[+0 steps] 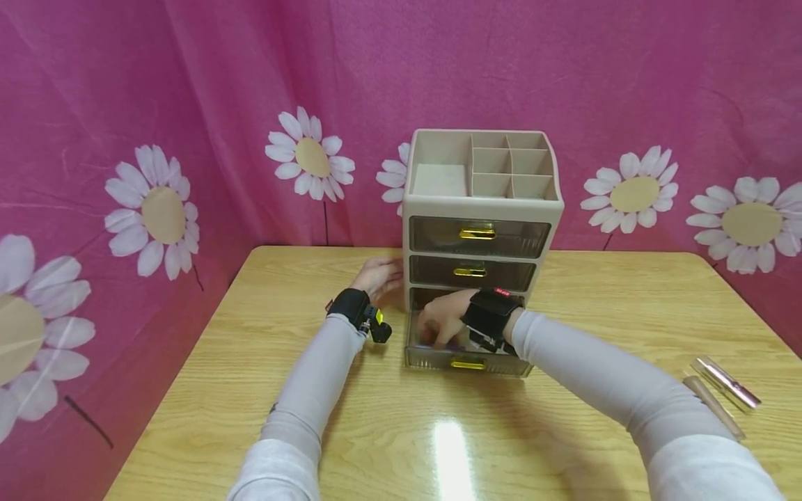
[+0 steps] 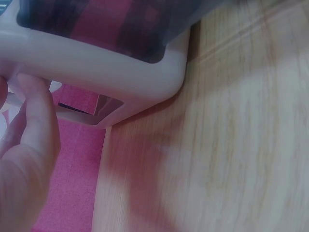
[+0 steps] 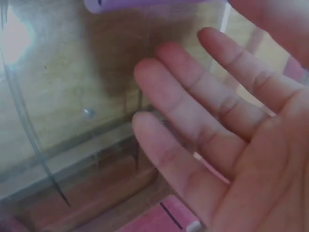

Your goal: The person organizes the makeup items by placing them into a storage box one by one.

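Observation:
A cream desktop organizer [image 1: 485, 209] stands on the wooden table, its smoky bottom drawer [image 1: 432, 359] pulled out. My right hand [image 1: 446, 314] reaches down into that drawer. In the right wrist view its fingers [image 3: 178, 106] are extended and spread over the clear drawer floor. Along that view's top edge lies a purple object [image 3: 159, 4], mostly cut off, with the thumb close to its end. My left hand [image 1: 379, 277] rests against the organizer's left side. Its fingertips [image 2: 34, 89] touch the side frame beside an opening in the left wrist view.
Two upper drawers [image 1: 438, 236] with gold handles are closed. Open compartments [image 1: 491, 161] top the organizer. On the table's right lie a shiny pinkish tube [image 1: 727, 384] and a slim beige tube [image 1: 713, 406], near my right sleeve. A pink flowered curtain [image 1: 376, 56] hangs behind.

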Demonstrator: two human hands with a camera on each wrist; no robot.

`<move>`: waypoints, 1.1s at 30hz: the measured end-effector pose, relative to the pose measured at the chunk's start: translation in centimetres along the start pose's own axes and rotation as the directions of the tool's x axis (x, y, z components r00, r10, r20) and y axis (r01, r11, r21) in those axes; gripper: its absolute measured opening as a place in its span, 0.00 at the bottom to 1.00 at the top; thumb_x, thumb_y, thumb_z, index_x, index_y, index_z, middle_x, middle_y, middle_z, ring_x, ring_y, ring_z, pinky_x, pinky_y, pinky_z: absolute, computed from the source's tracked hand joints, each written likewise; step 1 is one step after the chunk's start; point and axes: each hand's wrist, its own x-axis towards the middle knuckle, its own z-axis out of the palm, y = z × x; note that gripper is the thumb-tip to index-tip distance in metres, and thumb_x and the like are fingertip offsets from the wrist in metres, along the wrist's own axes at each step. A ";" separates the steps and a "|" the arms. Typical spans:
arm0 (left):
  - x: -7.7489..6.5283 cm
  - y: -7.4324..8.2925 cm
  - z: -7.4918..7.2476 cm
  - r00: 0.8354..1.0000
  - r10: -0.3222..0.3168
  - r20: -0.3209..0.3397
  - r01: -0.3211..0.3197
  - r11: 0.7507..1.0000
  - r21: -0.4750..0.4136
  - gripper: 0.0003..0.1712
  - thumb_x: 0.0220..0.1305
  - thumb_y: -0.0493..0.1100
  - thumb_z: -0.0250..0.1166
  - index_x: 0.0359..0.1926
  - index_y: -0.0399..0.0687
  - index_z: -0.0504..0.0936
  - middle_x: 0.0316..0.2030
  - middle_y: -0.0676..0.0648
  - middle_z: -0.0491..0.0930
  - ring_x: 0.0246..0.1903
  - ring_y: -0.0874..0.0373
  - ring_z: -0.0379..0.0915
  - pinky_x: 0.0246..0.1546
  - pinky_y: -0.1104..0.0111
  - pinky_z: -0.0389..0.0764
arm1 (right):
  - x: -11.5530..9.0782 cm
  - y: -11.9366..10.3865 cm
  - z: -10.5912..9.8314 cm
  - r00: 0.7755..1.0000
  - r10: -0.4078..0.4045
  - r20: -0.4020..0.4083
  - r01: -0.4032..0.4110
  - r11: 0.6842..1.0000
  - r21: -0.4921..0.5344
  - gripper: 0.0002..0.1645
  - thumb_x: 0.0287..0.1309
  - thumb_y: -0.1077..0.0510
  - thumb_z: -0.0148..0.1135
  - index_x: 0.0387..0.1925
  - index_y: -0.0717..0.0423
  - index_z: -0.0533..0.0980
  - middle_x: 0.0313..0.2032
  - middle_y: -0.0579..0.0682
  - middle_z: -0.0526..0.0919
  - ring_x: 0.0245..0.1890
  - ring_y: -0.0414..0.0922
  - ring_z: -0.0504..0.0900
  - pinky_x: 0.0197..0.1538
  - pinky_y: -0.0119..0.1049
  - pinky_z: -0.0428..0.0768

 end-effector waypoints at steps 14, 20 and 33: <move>-1.6 1.1 0.7 1.000 0.009 0.012 -0.009 1.000 -0.027 0.21 0.63 0.31 0.54 0.58 0.31 0.69 0.50 0.37 0.75 0.49 0.50 0.73 0.50 0.63 0.76 | -6.2 -3.4 -1.2 0.964 0.059 -0.259 -0.077 0.995 -0.058 0.27 0.56 0.54 0.62 0.56 0.58 0.68 0.55 0.57 0.73 0.54 0.51 0.72 0.56 0.44 0.72; 2.2 -1.6 -1.2 0.999 0.024 0.032 -0.023 0.999 -0.028 0.22 0.62 0.33 0.57 0.57 0.32 0.69 0.48 0.38 0.76 0.45 0.51 0.75 0.45 0.64 0.79 | -9.6 -4.4 0.3 0.870 0.024 -0.493 -0.171 0.952 -0.255 0.33 0.51 0.51 0.66 0.58 0.56 0.69 0.53 0.56 0.75 0.50 0.51 0.76 0.52 0.44 0.76; 2.8 -2.2 -1.6 0.999 0.033 0.018 -0.033 0.999 0.003 0.20 0.62 0.34 0.57 0.55 0.34 0.72 0.45 0.39 0.77 0.44 0.50 0.76 0.42 0.65 0.79 | -16.5 -4.8 2.4 0.626 0.017 -0.780 -0.337 0.907 -0.252 0.37 0.44 0.59 0.71 0.58 0.60 0.68 0.53 0.63 0.72 0.52 0.59 0.72 0.52 0.56 0.72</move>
